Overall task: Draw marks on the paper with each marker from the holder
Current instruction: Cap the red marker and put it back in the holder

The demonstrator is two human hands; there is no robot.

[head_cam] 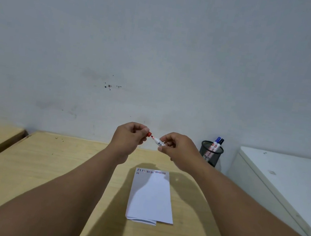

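You held the red marker (157,141) in the air at twelve o'clock from the paper (151,197). Your right hand (176,150) pinched its barrel and your left hand (130,136) gripped the red cap (149,134), probably so you could uncap or recap it. The marker's long axis ran ten to four o'clock, with the tip toward ten. Two markers stood in the mesh holder (211,153) at three o'clock.

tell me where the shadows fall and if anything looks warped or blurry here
Head view: both arms cast soft grey shadows across the white folded paper and light wooden table; wide-angle lens bows the table edge and stretches the forearms; the black mesh pen holder and the marks on the paper look slightly soft.
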